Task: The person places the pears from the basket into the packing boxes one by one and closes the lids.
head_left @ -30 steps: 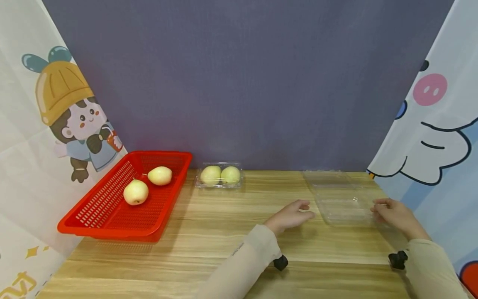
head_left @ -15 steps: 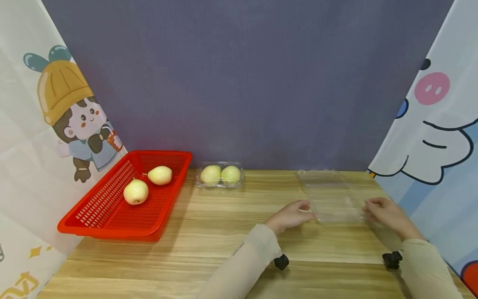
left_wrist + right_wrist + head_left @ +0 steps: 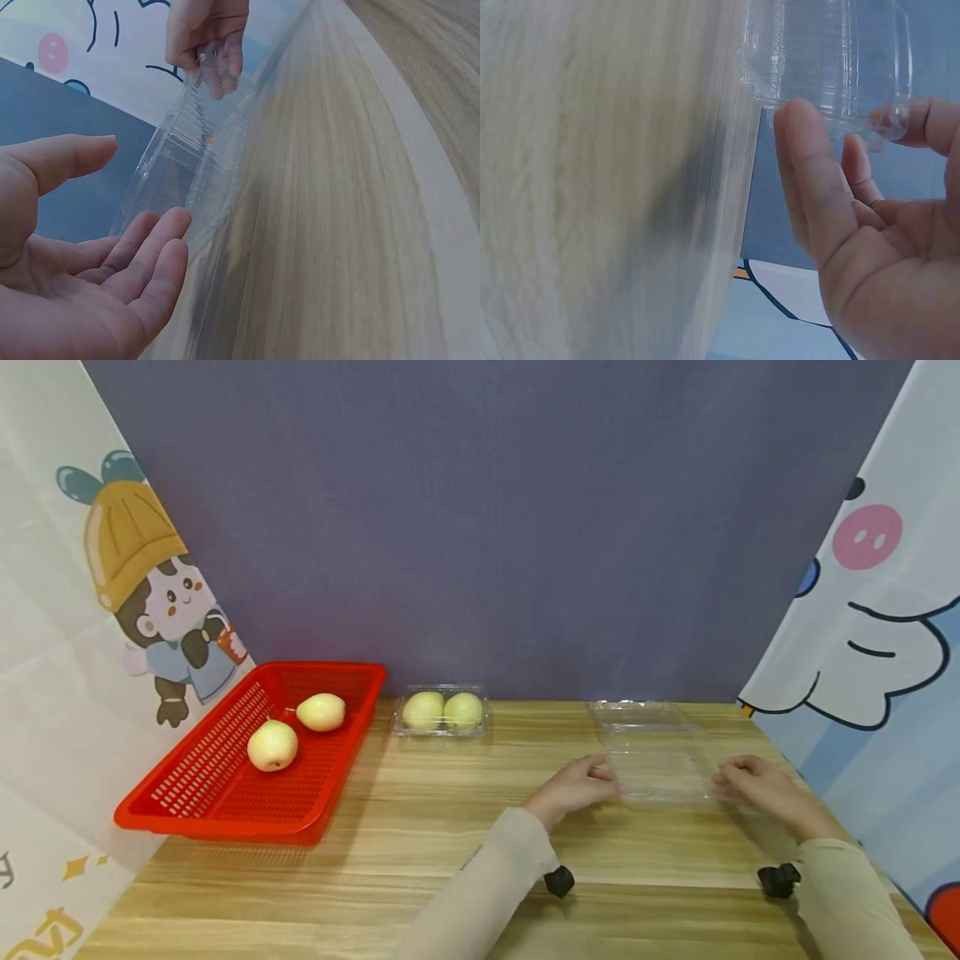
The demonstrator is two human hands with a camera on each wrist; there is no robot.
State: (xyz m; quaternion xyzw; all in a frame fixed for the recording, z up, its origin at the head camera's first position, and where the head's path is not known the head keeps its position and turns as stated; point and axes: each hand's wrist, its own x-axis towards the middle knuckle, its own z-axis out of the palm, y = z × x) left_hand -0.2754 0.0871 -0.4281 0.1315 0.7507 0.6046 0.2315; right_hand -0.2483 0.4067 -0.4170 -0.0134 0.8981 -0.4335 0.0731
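Note:
An open clear plastic clamshell box (image 3: pixel 660 774) lies on the right of the table, its lid (image 3: pixel 637 715) folded back toward the grey backdrop. My right hand (image 3: pixel 763 789) pinches the box's right side; in the right wrist view the thumb (image 3: pixel 935 124) is at the rim and the fingers are against the wall. On the opposite side is my left hand (image 3: pixel 572 792), thumb spread and fingers (image 3: pixel 161 281) loosely extended by the box's left wall. Whether those fingertips touch the plastic I cannot tell. The box holds no fruit.
A red plastic basket (image 3: pixel 330 814) at the left holds two pale yellow pears (image 3: pixel 273 746). Near the backdrop, a closed clear box (image 3: pixel 441 732) contains two more pears. Printed curtains (image 3: pixel 862 635) border the wooden table (image 3: pixel 420 877) on both sides.
The clear box and its lid have slid left together with my right hand. My left hand stayed nearly still, then shifted slightly left. Basket and pears are unchanged.

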